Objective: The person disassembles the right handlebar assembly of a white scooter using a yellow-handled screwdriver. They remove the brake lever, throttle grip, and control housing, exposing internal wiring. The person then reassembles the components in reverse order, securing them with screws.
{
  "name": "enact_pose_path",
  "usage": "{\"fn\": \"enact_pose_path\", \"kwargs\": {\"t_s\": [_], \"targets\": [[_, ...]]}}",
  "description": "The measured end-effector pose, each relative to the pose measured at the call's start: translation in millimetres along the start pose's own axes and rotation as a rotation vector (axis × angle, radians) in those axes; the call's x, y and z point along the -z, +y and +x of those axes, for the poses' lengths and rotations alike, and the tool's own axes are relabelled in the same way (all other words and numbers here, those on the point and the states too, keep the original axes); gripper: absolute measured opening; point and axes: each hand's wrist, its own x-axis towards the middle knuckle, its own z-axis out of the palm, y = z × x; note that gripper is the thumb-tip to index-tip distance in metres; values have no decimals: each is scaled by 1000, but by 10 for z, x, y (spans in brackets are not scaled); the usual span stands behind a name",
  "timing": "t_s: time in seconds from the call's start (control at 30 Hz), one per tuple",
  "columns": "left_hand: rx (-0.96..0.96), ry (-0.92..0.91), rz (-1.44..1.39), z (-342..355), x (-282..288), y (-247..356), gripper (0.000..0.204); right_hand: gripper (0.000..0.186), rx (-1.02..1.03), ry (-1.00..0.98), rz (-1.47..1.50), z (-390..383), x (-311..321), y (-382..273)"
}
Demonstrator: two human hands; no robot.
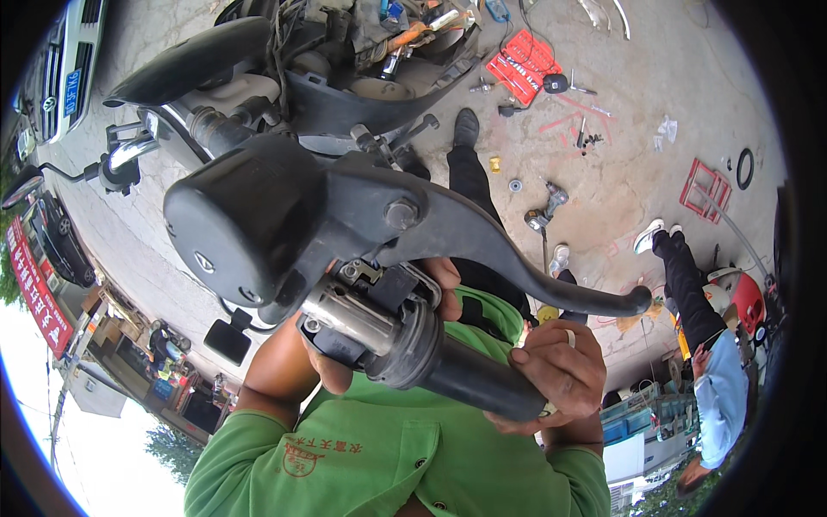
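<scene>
A black brake lever (517,246) with its boxy fluid reservoir (245,211) fills the middle, close to the camera. Below it runs a handlebar with a bare shiny metal section (353,312), a black throttle housing (323,343) and a black rubber grip (482,379). My left hand (334,369) is closed around the housing from beneath, its thumb on the near side and fingertips beyond; much of it is hidden. My right hand (560,370), wearing a ring, pinches the grip's outer end with curled fingers.
Behind stands a two-wheeler with exposed bodywork (370,108) and loose parts. On the concrete lie a red tool case (524,67), a cordless power tool (547,207) and a red metal frame (705,188). A person in a light blue shirt (720,401) stands right; a car (71,73) is far left.
</scene>
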Motion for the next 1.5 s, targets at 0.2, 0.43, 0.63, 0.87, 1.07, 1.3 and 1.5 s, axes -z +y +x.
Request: {"fn": "enact_pose_path", "kwargs": {"t_s": [0.2,0.43,0.63,0.87,1.07,1.3,1.5], "targets": [[2,-19,15,32,16,18,118,46,-43,-25,24,68,23,-20],[-13,-25,36,52,10,33,116,48,-36,-17,-19,35,10,-34],[-29,-14,68,66,-14,72,115,47,-36,-9,19,30,-13,-8],[-64,-6,195,122,-84,231,114,46,-9,-4,-10,25,-7,-8],[-57,-75,251,149,-20,249,113,43,-31,-44,13,54,38,-3],[17,14,154,2,-90,209,114,47,-13,-37,18,41,22,5],[28,20,135,11,-101,213,115,58,22,-77,29,-8,36,55]]}}
